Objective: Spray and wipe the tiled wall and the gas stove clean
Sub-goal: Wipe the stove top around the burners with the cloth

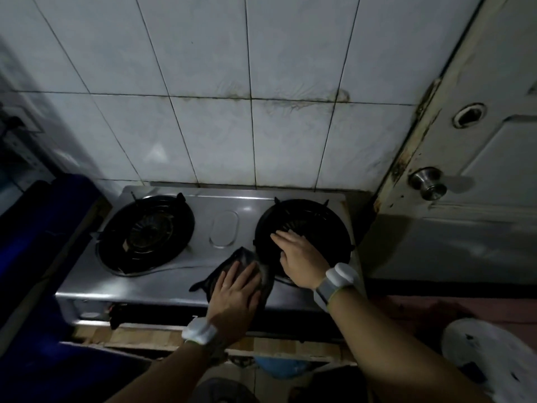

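Left hand (235, 289): flat out, palm down, fingers straight and close together, pressing on the dark cloth (247, 257). It pins the cloth and grips nothing.
Cloth: spread on the steel near the front edge of the gas stove (162, 283), just left of the right burner (308, 216). Its far corner peaks up beside that burner's black rim, and a thin tail trails off to the left.
Right hand (299, 257): open too, fingers stretched and slightly spread, laid on the near-left part of the right burner's black ring with the fingertips pointing toward the centre. It rests there with nothing held.
Wrists: a white band on each, the left wristband (200, 331) and the right wristband (340, 279).
Stove: a two-burner steel top standing against the wall. The left burner (145, 234) is uncovered and well apart from both hands, and an oval panel (224, 228) sits between the burners.
Tiled wall (220, 135): pale tiles rise straight behind the stove, with a brownish smear of grime (290, 103) running along the grout line above the right burner.
Right side: a worn pale door (479, 222) with a metal knob (427, 183).
Left side: something dark blue (43, 228) beside the stove; what it is, I can't tell.
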### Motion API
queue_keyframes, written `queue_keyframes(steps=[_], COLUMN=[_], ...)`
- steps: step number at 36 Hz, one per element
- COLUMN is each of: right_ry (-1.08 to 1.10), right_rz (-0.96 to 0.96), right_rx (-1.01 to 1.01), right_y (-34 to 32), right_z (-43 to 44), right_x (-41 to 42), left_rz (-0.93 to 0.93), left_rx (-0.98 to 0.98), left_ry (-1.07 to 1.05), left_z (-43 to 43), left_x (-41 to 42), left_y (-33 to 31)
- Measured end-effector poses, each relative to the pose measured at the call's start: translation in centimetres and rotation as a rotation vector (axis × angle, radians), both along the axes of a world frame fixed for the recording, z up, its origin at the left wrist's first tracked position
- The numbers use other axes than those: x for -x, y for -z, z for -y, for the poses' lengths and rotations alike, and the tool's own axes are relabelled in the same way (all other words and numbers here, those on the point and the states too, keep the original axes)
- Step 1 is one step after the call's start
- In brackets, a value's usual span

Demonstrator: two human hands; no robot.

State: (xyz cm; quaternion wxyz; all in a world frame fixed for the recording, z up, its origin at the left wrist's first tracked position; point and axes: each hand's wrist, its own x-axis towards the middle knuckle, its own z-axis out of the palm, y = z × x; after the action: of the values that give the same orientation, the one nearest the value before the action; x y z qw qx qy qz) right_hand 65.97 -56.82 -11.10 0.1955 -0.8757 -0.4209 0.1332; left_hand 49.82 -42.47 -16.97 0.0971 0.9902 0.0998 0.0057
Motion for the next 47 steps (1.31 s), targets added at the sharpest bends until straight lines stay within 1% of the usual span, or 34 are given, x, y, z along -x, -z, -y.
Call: queue_keyframes(steps=[2, 3, 5, 8, 10, 13, 16, 19, 21, 23, 25, 28, 31, 34, 39, 41, 43, 44, 45, 47], right_ry=[0.002, -0.001, -0.003, -0.001, -0.004, -0.015, -0.021, -0.021, -0.019, -0.023, -0.019, -0.011, -0.014, -0.013, -0.008, -0.012, -0.015, -0.012, -0.009, -0.002], right_rz=[0.016, 0.029, 0.053, 0.065, 0.069, 0.073, 0.069, 0.055, 0.048, 0.042, 0.027, -0.005, -0.007, -0.004, -0.003, 0.004, 0.005, 0.002, -0.001, -0.013], right_rx=[-0.017, -0.018, -0.006, 0.028, 0.035, 0.044, 0.047, 0.043, 0.047, 0.049, 0.054, 0.071, 0.082, 0.078, 0.053, 0.058, 0.063, 0.061, 0.057, 0.057], right_y=[-0.1, -0.1, -0.1, -0.1, 0.0, 0.1, 0.1, 0.2, 0.3, 0.3, 0.3, 0.3, 0.2, 0.0, 0.1, 0.1, 0.2, 0.2, 0.2, 0.2], right_z=[0.0, 0.0, -0.1, -0.1, -0.1, -0.2, -0.1, -0.1, 0.0, 0.1, 0.1, 0.2, 0.2, 0.1, 0.1, 0.1, 0.2, 0.3, 0.2, 0.3], right_x=[-0.3, -0.4, -0.3, -0.3, -0.3, -0.5, -0.7, -0.7, -0.7, -0.7, -0.7, -0.6, -0.6, -0.6, -0.5, -0.6, -0.6, -0.6, -0.6, -0.5], left_rz=[0.001, -0.003, -0.062, -0.166, -0.217, -0.229, -0.161, -0.075, -0.076, -0.090, -0.095, -0.107, -0.134, -0.053, 0.013, 0.019, 0.035, 0.053, 0.066, 0.095], left_rx=[0.008, -0.005, -0.039, -0.020, -0.008, -0.011, -0.042, -0.035, -0.069, -0.121, -0.151, -0.148, -0.155, -0.139, -0.098, -0.099, -0.139, -0.153, -0.155, -0.142], left_ry=[0.059, 0.055, -0.032, -0.240, -0.316, -0.375, -0.309, -0.136, 0.001, 0.078, 0.010, -0.241, -0.320, -0.310, -0.144, -0.042, 0.071, 0.086, 0.056, -0.110], left_z=[-0.8, -1.4, -2.7, -3.5, -3.2, -1.3, 2.4, 4.9, 4.6, 2.9, 0.5, -2.5, -2.5, 0.2, 5.5, 5.3, 3.6, 2.5, 1.3, -0.4], left_x=[0.3, 0.1, -1.0, -3.4, -4.5, -4.0, -2.2, 0.6, 2.5, 3.4, 2.8, 0.9, -0.2, -0.5, 0.1, 1.4, 2.7, 3.0, 3.1, 2.9], left_y=[-0.1, 0.0, -0.7, -1.6, -1.7, -1.4, -0.9, 0.1, 0.4, 0.1, -0.6, -2.0, -2.1, -1.4, 0.0, 0.8, 1.3, 1.5, 1.5, 1.1])
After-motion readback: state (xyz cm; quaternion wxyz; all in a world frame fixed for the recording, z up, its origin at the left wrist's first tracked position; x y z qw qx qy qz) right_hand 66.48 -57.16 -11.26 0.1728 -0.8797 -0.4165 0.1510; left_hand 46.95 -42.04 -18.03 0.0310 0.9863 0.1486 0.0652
